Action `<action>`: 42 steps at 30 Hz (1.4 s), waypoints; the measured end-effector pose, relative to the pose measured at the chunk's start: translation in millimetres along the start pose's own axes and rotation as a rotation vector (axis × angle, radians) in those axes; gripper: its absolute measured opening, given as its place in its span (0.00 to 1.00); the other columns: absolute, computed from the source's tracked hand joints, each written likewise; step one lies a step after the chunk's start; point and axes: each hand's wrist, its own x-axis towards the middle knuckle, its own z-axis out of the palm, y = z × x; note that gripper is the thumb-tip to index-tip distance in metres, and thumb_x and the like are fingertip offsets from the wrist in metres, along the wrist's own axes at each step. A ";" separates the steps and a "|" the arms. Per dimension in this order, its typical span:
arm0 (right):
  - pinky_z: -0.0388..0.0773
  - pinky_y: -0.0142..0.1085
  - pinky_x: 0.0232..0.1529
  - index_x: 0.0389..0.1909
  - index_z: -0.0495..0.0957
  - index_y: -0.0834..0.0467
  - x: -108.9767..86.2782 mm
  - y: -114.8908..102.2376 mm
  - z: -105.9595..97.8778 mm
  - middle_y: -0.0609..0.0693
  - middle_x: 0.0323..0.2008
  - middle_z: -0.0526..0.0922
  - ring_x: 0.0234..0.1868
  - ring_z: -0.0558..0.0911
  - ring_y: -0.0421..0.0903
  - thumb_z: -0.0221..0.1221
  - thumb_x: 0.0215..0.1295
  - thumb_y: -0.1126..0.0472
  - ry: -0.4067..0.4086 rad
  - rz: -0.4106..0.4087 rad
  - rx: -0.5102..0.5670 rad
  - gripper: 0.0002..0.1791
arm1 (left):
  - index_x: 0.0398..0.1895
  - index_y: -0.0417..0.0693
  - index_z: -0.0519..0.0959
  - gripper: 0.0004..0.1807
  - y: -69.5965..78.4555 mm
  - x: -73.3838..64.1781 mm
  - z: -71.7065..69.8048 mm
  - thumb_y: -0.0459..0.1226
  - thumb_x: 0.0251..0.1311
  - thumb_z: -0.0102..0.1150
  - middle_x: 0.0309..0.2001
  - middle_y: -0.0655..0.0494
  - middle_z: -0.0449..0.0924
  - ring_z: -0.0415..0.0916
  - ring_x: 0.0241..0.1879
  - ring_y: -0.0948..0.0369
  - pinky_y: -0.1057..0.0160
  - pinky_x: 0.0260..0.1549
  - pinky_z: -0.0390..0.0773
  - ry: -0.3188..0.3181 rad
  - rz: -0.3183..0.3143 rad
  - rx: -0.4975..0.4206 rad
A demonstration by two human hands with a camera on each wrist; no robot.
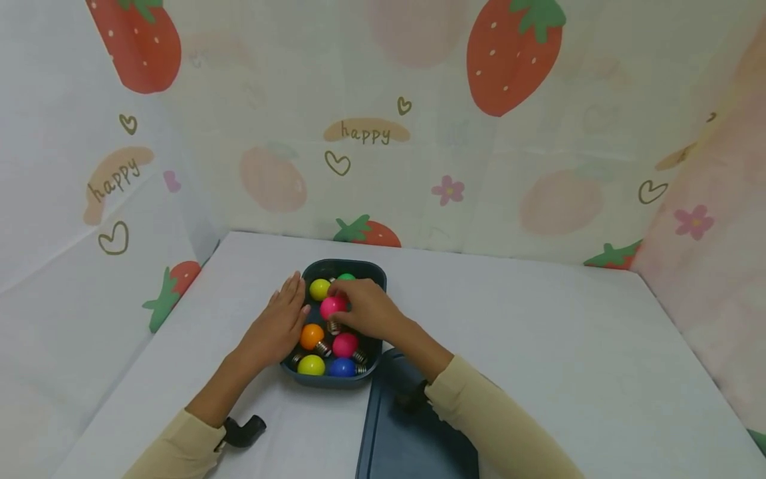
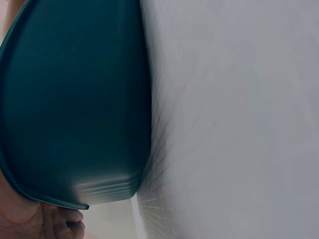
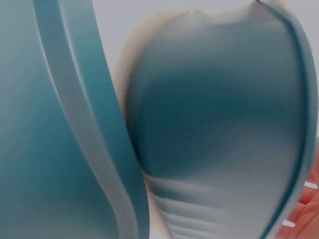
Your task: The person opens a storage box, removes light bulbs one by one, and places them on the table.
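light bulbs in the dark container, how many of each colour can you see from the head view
Yellow bulbs: 2
Pink bulbs: 2
Orange bulb: 1
Blue bulb: 1
Green bulb: 1
Total: 7 visible

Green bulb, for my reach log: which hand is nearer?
Right. The right hand is close beside the green bulb; the left hand is farther, at the container's left rim.

The right hand (image 1: pixel 368 309) partly hides the green bulb (image 1: pixel 346 275) and covers some of the tray's (image 1: pixel 329 381) right side. The lid (image 1: pixel 419 442) lies partly beneath the right sleeve (image 1: pixel 499 419) and runs off the bottom edge. In both wrist views, the tray's wall conceals the bulbs (image 1: pixel 312 336), and picture edges crop the hands.
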 end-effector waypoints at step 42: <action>0.85 0.49 0.46 0.58 0.82 0.56 -70.7 63.7 -60.5 0.50 0.51 0.86 0.47 0.86 0.51 0.73 0.60 0.59 0.321 0.084 0.240 0.25 | 0.78 0.29 0.48 0.33 4.1 -2.8 0.6 0.40 0.80 0.41 0.80 0.35 0.42 0.42 0.79 0.40 0.38 0.73 0.48 0.021 -0.005 -0.002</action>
